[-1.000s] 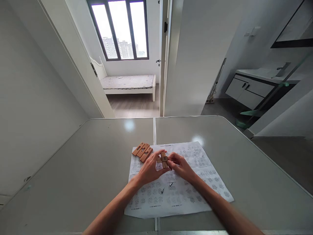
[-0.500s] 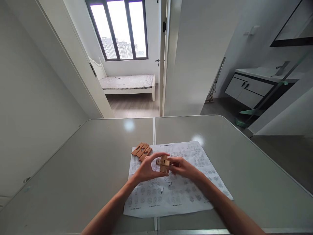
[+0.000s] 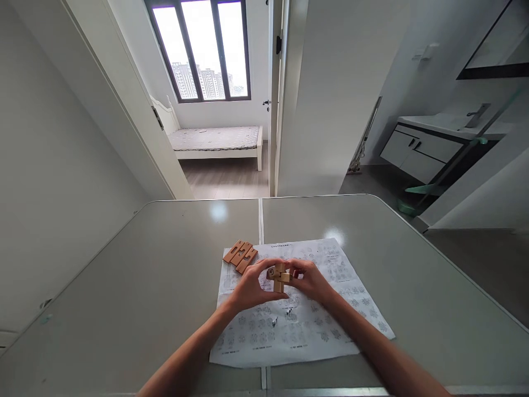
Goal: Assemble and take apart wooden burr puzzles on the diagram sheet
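Note:
Above the printed sheet, a small wooden burr puzzle (image 3: 279, 278) made of crossed notched blocks is held between both hands. My left hand (image 3: 253, 286) grips it from the left, thumb below and forefinger on top. My right hand (image 3: 308, 279) pinches it from the right side, its fingertips against the blocks. A round dark mark shows on the left block's end. Several loose notched wooden pieces (image 3: 240, 256) lie side by side beyond my left hand, on the sheet's far left corner.
The white paper sheet (image 3: 306, 331), printed with many small puzzle diagrams, lies on a grey-green table (image 3: 165, 298) with a seam down its middle. Two small dark torn-looking spots show on the paper. Beyond the table are a doorway, a bed (image 3: 219, 139) and a washbasin cabinet (image 3: 421, 149).
Both hands and the puzzle have shifted slightly to the right. My right forefinger has risen toward the top of the puzzle. The loose pieces stay in place.

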Available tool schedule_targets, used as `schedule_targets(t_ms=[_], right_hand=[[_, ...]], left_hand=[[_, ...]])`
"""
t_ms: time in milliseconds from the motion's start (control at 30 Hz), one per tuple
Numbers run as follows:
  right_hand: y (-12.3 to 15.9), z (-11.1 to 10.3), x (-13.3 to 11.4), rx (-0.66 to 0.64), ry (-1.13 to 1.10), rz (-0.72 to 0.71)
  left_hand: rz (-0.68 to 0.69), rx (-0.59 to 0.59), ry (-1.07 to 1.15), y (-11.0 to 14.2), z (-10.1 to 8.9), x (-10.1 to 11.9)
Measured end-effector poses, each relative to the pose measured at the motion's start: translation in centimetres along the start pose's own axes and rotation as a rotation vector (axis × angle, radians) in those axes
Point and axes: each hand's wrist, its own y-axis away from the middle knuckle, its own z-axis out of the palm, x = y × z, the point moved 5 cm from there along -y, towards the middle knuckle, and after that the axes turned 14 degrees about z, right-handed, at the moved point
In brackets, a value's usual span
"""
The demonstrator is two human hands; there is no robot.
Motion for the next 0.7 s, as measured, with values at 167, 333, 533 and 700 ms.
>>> schedule_targets(t_ms=[167, 333, 533, 700], right_hand=[[-0.2, 0.2, 0.9, 0.085, -0.021, 0.019], [-0.3, 0.3, 1.3, 0.054, -0.065, 0.039], [-0.3, 0.3, 1.4, 0.035, -0.115, 0.049], [-0.1, 0.2, 1.3, 0.065, -0.122, 0.054]], left_hand=[[0.009, 0.094, -0.015, 0.3, 0.3, -0.5], [0.005, 0.100, 0.013, 0.2, 0.4, -0.5], [-0.029, 0.082, 0.024, -0.1, 0.2, -0.3], [-0.047, 0.092, 0.030, -0.1, 0.2, -0.3]])
